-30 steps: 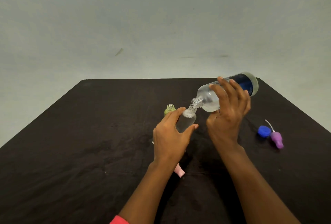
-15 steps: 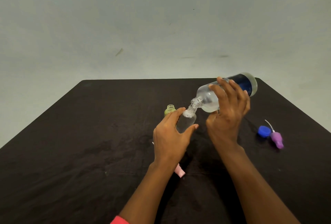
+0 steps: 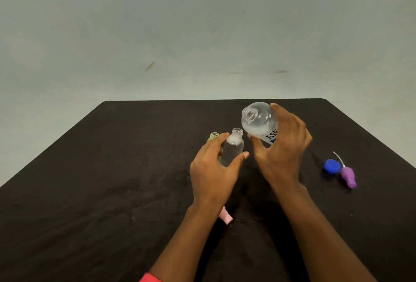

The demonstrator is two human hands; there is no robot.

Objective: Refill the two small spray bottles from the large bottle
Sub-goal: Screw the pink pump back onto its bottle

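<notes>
**Head view.** The left hand (image 3: 213, 169) is holding the small clear plastic spray bottle (image 3: 233, 150), which is standing upright on the black cloth-covered tabletop (image 3: 112, 180), roughly midway between its left and right edges; forefinger and thumb are curling round the body from either side, the remaining fingers being hidden behind it; the right hand (image 3: 281, 151) is gripping the large clear plastic bottle with a dark blue label (image 3: 258, 121), fingers spread and wrapped round its body; this bottle is hanging uncapped above the table, just right of the small one and apart from it, its mouth facing the camera rather than the small neck; liquid and froth are showing up to the small clear bottle's shoulder, so its filling is judged finished or nearly so; the small yellow-green bottle (image 3: 213, 136) is standing open just behind the left fingers, level not discernible, and is judged next; a round blue screw cap (image 3: 331, 165) and a purple spray head with a white dip tube (image 3: 348, 176) are lying side by side near the right edge; a pink spray head (image 3: 226, 217) is lying beneath the left wrist, toward the near edge; both heads are awaiting refitting.
</notes>
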